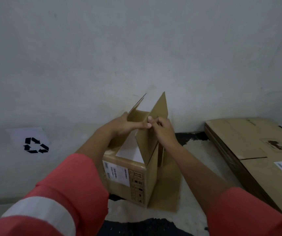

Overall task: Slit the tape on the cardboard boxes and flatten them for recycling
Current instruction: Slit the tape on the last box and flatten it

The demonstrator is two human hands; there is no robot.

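Your left hand [128, 126] lies with fingers straight, pressing across the open top of the cardboard box [136, 181]. Your right hand [164, 131] is curled, pinching the edge of the tall raised flap [159, 109]. The box stands upright on the floor between your forearms, near the wall, flaps up.
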